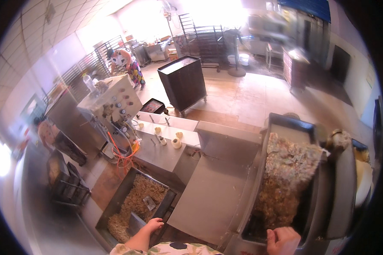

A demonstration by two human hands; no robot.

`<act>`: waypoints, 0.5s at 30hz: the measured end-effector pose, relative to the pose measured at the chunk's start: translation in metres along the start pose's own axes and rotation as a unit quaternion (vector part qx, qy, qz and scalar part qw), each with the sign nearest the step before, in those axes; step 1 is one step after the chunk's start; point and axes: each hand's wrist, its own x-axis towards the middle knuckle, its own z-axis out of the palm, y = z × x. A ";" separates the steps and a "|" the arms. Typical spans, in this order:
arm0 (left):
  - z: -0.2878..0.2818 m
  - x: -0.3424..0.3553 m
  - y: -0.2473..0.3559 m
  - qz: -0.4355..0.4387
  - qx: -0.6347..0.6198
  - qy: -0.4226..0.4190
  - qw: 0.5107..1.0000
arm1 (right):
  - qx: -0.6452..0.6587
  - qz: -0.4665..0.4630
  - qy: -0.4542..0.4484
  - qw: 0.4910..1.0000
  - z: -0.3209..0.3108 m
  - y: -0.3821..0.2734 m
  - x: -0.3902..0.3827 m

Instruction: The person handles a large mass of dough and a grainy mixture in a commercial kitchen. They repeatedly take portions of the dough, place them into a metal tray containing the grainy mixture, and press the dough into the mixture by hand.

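My left hand [154,224] hangs beside the right edge of a dark metal bin [170,199], its fingers loosely bent and nothing visible in them. That bin holds a brown, crumbly mixture [142,191], with a grey metal scoop-like piece [149,203] lying on it and a flat metal plate [137,224] stuck into it. My right hand [284,240] is curled closed at the near end of a long dark trough [281,120]; whatever its fingers hold is hidden. Inside the trough, pale flaky clumps [291,157] lie at the far part and browner crumbs [278,204] nearer me.
Between bin and trough is a bare metal surface [212,195]. Ahead stand a machine with control knobs [115,102], orange hoses [123,155] and a tall dark cart [183,83]. One person [130,66] bends near racks; another person [57,138] stands at left.
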 end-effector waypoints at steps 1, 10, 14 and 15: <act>0.001 -0.002 0.003 0.001 -0.003 -0.004 1.000 | 0.002 -0.001 0.000 1.000 0.000 -0.001 0.001; -0.009 0.001 -0.026 -0.011 0.038 0.016 0.999 | 0.000 -0.008 0.011 1.000 -0.001 -0.005 -0.001; -0.012 0.000 -0.044 -0.034 0.043 0.029 0.998 | 0.010 0.012 0.015 1.000 -0.002 -0.009 -0.002; -0.011 -0.003 -0.045 -0.038 0.038 0.028 0.998 | 0.011 0.019 0.015 1.000 -0.002 -0.011 -0.002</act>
